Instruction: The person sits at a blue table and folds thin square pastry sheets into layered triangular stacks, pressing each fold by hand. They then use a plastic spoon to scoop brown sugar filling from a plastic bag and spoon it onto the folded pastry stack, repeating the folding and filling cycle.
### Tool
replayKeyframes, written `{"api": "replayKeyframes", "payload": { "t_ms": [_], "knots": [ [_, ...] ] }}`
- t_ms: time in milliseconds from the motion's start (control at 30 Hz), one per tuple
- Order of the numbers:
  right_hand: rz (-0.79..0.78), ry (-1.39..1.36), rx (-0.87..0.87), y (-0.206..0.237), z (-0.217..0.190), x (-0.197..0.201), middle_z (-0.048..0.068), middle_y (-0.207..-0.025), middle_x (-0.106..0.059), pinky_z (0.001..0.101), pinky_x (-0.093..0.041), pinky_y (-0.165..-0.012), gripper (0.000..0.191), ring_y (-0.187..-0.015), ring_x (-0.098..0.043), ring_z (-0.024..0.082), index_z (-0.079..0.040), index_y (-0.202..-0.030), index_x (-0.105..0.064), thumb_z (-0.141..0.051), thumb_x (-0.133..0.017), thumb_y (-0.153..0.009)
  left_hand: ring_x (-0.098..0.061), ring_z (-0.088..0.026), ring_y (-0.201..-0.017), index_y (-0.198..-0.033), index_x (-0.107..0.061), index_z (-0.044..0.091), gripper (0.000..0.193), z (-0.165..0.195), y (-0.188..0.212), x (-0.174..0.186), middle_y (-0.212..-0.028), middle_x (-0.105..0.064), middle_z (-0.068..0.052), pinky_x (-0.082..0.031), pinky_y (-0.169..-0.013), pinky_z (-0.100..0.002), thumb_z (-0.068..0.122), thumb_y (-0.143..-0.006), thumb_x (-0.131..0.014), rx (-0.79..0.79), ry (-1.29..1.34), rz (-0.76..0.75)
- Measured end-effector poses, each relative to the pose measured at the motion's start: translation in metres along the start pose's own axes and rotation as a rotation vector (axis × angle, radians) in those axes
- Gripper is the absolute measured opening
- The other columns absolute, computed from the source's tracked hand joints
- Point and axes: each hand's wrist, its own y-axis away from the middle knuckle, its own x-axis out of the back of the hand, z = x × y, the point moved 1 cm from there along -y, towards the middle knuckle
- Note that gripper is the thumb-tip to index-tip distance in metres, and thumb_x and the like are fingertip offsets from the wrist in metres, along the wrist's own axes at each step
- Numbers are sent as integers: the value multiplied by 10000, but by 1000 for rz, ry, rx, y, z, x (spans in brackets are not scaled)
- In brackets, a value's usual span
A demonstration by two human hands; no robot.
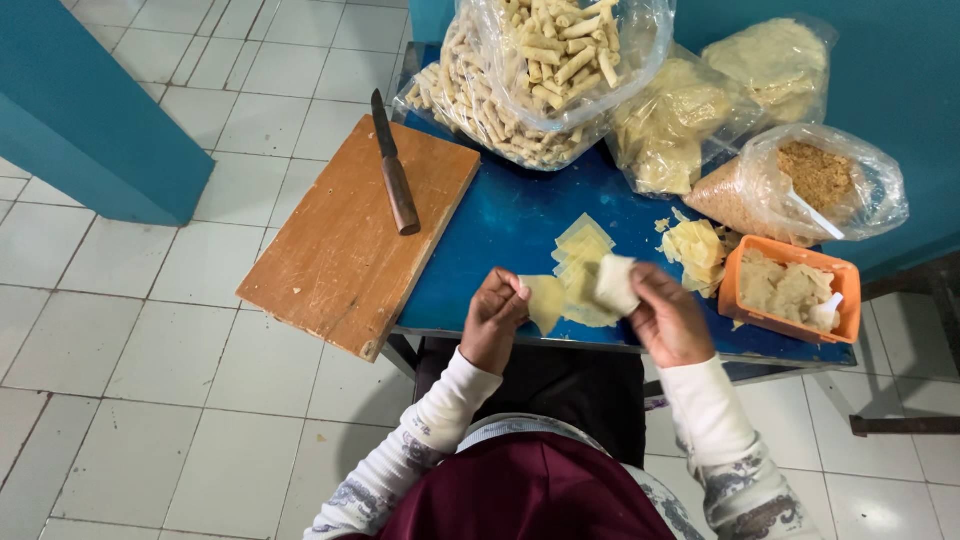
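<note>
Pale wrapper (546,302) corner down, left hand (493,318) pinching.

A knife (394,165) lies on a wooden board (350,240); bags of rolled snacks (520,90) behind

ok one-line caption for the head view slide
Left hand and right hand hold thin dough wrappers over a blue table beside bagged rolls.
</note>
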Motion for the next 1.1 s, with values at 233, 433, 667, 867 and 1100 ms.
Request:
{"api": "replayKeyframes", "payload": {
  "t_ms": [233, 433, 667, 867, 1100],
  "knots": [
    [77, 1281, 707, 32, -2, -33, 43, -1007, -767, 318, -562, -744, 162, -866, -707, 182, -65, -1071, -760, 4, -706, -935, -499, -72, -721, -1021, -495, 82, 122, 14, 2, 2, -817, -531, 19, -449, -718, -253, 88, -1006, -615, 6, 54, 73],
    [-56, 1407, 905, 57, 11, -47, 94, -1042, -754, 370, -557, -798, 245, -939, -696, 283, -26, -1060, -735, 82, -709, -841, -526, -97, -739, -1007, -510, 59, 106, 15, 3, 8, -860, -543, -4, -448, -713, -261, 31, -953, -598, 3, 109, 119],
    [-122, 1417, 875, 62, 15, -48, 79, -1082, -748, 370, -558, -826, 222, -967, -703, 274, -46, -1084, -730, 14, -728, -870, -557, -120, -824, -1012, -512, 32, 111, 11, 3, 3, -952, -561, -30, -477, -788, -284, -7, -913, -539, 5, 160, 69],
    [-95, 1058, 579, 52, 2, -39, 56, -1103, -734, 277, -539, -795, 237, -916, -694, 135, -13, -1199, -709, -137, -663, -1003, -629, -169, -910, -1027, -503, 44, 118, 4, 6, -10, -1024, -610, -61, -526, -864, -327, -1, -921, -525, 72, 261, -29],
    [-54, 512, 231, 32, 30, -32, 23, -890, -649, 242, -517, -712, 172, -788, -604, 61, -1, -1047, -616, -112, -727, -976, -635, -142, -1014, -1045, -575, 29, 97, -8, 13, -16, -1156, -647, -81, -522, -888, -292, -22, -991, -638, -28, 12, -116]
  ]
}}
